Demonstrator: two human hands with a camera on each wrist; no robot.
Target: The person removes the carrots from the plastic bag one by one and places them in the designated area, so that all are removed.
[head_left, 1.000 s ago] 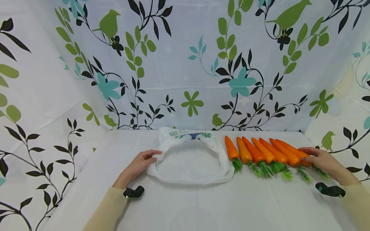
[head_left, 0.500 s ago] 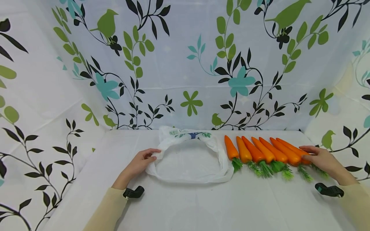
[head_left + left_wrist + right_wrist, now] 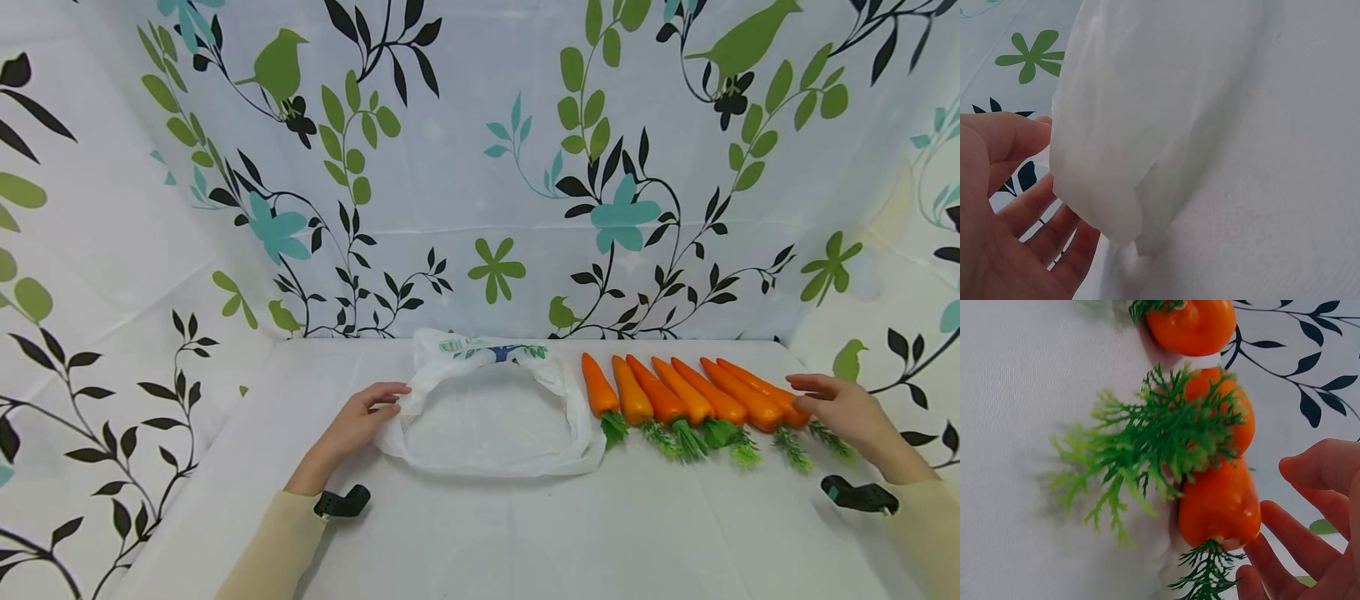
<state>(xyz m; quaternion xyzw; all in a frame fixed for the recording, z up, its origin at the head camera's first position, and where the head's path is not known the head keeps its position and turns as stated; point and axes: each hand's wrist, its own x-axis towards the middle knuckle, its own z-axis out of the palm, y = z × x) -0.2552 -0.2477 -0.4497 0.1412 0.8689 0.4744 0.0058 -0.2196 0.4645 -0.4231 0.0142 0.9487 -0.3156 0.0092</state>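
A white plastic bag (image 3: 495, 465) with green and blue print lies on the table, its mouth spread wide. My left hand (image 3: 362, 418) is at the bag's left edge, fingers loosely bent. In the left wrist view its thumb and fingers stand apart beside the bag's thin film (image 3: 1122, 125), and some fingertips are hidden behind it or touch it. To the right of the bag, several orange carrots (image 3: 678, 392) with green tops lie in a row. My right hand (image 3: 851, 417) is beside the end carrot (image 3: 1219, 503), fingers spread and relaxed; whether a fingertip touches it, I cannot tell.
A white cloth covers the table (image 3: 510, 542). Behind it and at both sides hangs a curtain (image 3: 450, 167) printed with leaves and birds. The leafy carrot tops (image 3: 690, 442) point toward the table's near side.
My right hand has drawn slightly right, off the end carrot. My left hand has shifted a little left from the bag's edge. Bag and carrots have stayed in place.
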